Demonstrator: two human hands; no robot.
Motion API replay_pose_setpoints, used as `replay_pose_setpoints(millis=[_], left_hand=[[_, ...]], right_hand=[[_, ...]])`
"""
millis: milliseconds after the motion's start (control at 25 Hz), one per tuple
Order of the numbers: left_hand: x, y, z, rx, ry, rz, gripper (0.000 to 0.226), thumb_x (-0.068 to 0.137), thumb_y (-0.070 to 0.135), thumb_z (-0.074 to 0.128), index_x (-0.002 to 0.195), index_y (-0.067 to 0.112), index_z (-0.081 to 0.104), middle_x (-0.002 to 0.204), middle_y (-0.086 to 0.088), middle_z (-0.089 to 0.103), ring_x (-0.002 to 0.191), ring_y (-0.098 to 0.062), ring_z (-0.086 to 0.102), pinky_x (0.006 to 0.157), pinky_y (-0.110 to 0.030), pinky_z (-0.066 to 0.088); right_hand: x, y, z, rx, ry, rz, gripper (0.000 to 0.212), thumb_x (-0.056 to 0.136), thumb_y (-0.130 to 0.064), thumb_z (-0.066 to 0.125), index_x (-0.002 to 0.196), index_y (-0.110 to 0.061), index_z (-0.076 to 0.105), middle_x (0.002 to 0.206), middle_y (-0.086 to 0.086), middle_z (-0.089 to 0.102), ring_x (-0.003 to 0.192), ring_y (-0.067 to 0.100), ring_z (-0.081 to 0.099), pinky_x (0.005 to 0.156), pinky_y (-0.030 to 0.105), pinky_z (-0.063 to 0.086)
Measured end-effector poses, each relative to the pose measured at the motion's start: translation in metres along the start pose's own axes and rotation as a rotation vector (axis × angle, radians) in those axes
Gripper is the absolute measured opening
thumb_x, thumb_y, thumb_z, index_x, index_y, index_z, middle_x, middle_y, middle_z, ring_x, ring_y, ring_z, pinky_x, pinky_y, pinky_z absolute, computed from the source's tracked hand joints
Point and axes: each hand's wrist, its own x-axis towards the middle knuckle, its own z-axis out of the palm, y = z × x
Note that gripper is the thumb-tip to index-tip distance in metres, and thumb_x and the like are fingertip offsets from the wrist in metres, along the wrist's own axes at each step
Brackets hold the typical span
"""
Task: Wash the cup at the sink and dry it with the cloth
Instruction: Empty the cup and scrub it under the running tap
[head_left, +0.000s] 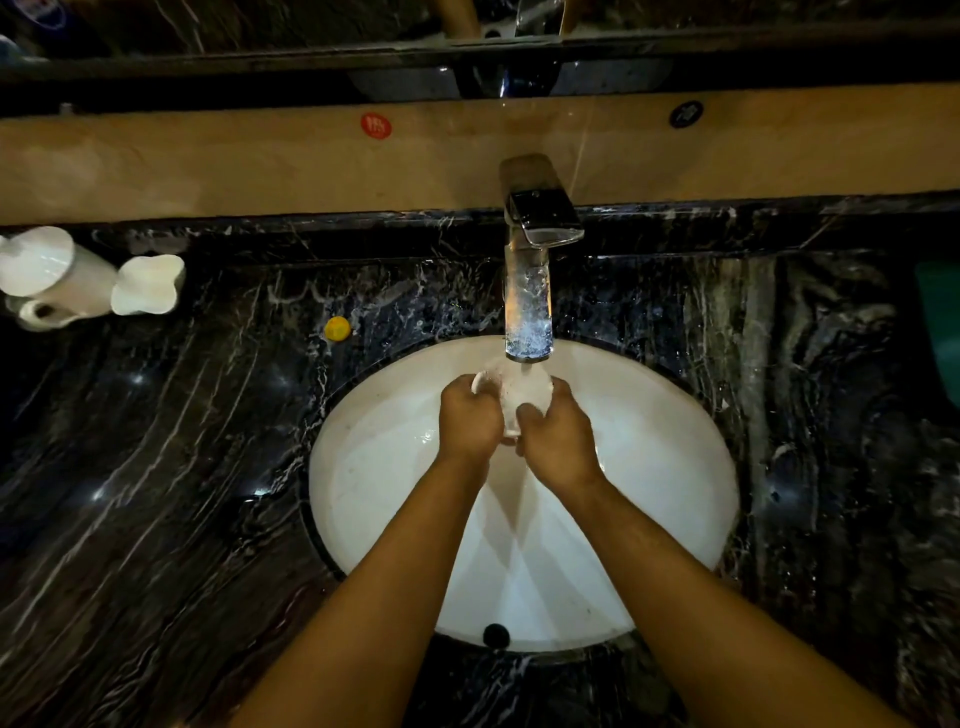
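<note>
Hands: left hand (467, 415) and right hand (558, 436) both grip the white cup (519, 389)
Cup: under the faucet (527, 291), over the sink (374, 467)

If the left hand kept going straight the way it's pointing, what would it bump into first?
The left hand already holds the white cup. Pushing on, it would probably meet the faucet spout just beyond, though depth is hard to judge.

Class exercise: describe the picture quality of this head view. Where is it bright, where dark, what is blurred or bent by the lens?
Head view: dim overall; the white sink is the brightest area, and the black marble counter shows small glints. The cup under the faucet is washed out, its outline soft, held by the left hand and right hand. The forearms cast fanned shadows in the basin; wide-angle distortion bows the wall ledge.
</note>
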Motion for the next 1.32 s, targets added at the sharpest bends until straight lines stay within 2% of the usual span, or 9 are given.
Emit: replay_pose_setpoints(millis=[120, 240, 320, 560, 800, 1000, 1080, 1200, 1320], left_hand=[[-0.001, -0.009, -0.004, -0.012, -0.127, -0.005, 0.036, 0.088, -0.008, 0.043, 0.115, 0.001, 0.066, 0.103, -0.02, 0.073, 0.086, -0.033, 0.071, 0.055, -0.031, 0.059], [0.004, -0.005, -0.013, 0.019, -0.233, 0.008, 0.047, 0.081, -0.018, 0.048, 0.12, 0.004, 0.065, 0.114, -0.022, 0.071, 0.105, -0.043, 0.069, 0.079, -0.054, 0.063], [0.005, 0.0, -0.015, -0.011, -0.271, -0.016, 0.036, 0.09, -0.012, 0.053, 0.116, 0.009, 0.066, 0.111, -0.017, 0.072, 0.102, -0.042, 0.069, 0.08, -0.061, 0.061], [0.001, 0.003, -0.008, 0.125, -0.173, 0.01, 0.012, 0.098, 0.01, 0.06, 0.094, 0.01, 0.071, 0.089, -0.021, 0.073, 0.067, -0.033, 0.071, 0.048, -0.038, 0.059], [-0.006, -0.007, 0.002, -0.049, -0.102, -0.012, 0.038, 0.093, -0.005, 0.044, 0.115, 0.013, 0.07, 0.109, -0.013, 0.075, 0.095, -0.03, 0.072, 0.077, -0.044, 0.063], [-0.003, -0.003, -0.009, -0.02, -0.105, -0.046, 0.039, 0.082, -0.013, 0.062, 0.114, 0.009, 0.065, 0.107, -0.013, 0.072, 0.09, -0.03, 0.07, 0.054, -0.028, 0.055], [-0.003, 0.005, -0.011, -0.053, -0.116, -0.07, 0.041, 0.082, -0.016, 0.064, 0.116, 0.006, 0.064, 0.11, -0.017, 0.07, 0.085, -0.033, 0.07, 0.053, -0.039, 0.061], [0.003, 0.012, -0.01, -0.028, -0.193, -0.098, 0.035, 0.082, -0.014, 0.069, 0.108, 0.009, 0.064, 0.114, -0.019, 0.068, 0.091, -0.038, 0.071, 0.076, -0.066, 0.06], [0.008, 0.013, -0.011, 0.071, -0.261, -0.091, 0.037, 0.081, -0.005, 0.077, 0.11, 0.013, 0.066, 0.114, -0.018, 0.072, 0.098, -0.037, 0.072, 0.078, -0.057, 0.063]], right_hand=[[0.004, 0.001, -0.006, -0.004, -0.056, 0.029, 0.049, 0.09, -0.004, 0.05, 0.139, -0.013, 0.048, 0.11, 0.012, 0.068, 0.072, 0.025, 0.066, 0.052, 0.024, 0.05], [0.008, -0.005, -0.022, -0.148, -0.069, -0.089, 0.048, 0.095, -0.004, 0.045, 0.143, -0.011, 0.049, 0.113, 0.007, 0.065, 0.096, 0.025, 0.061, 0.075, 0.026, 0.046], [0.011, -0.011, -0.03, -0.25, -0.068, -0.163, 0.04, 0.101, -0.009, 0.042, 0.14, -0.012, 0.053, 0.116, 0.01, 0.067, 0.102, 0.028, 0.063, 0.08, 0.028, 0.047], [0.01, -0.019, -0.034, -0.342, -0.21, -0.191, 0.039, 0.103, -0.011, 0.038, 0.14, -0.016, 0.049, 0.116, 0.013, 0.067, 0.093, 0.025, 0.06, 0.072, 0.03, 0.047], [-0.011, -0.009, -0.012, -0.114, 0.001, 0.002, 0.048, 0.095, -0.007, 0.049, 0.143, -0.012, 0.044, 0.129, 0.014, 0.064, 0.107, 0.027, 0.061, 0.086, 0.03, 0.05], [-0.002, -0.014, -0.024, -0.253, -0.048, -0.089, 0.053, 0.093, -0.006, 0.048, 0.145, -0.017, 0.045, 0.129, 0.016, 0.065, 0.113, 0.034, 0.062, 0.094, 0.041, 0.054], [0.002, -0.016, -0.028, -0.268, -0.043, -0.115, 0.052, 0.094, -0.006, 0.047, 0.144, -0.017, 0.046, 0.124, 0.014, 0.067, 0.105, 0.03, 0.065, 0.085, 0.032, 0.055], [0.006, -0.015, -0.033, -0.265, -0.017, -0.158, 0.039, 0.099, -0.01, 0.045, 0.136, -0.015, 0.055, 0.118, 0.01, 0.07, 0.093, 0.023, 0.066, 0.077, 0.026, 0.054], [0.016, -0.021, -0.039, -0.353, -0.051, -0.214, 0.03, 0.102, -0.019, 0.046, 0.125, -0.015, 0.064, 0.114, 0.012, 0.073, 0.1, 0.03, 0.067, 0.083, 0.036, 0.054]])
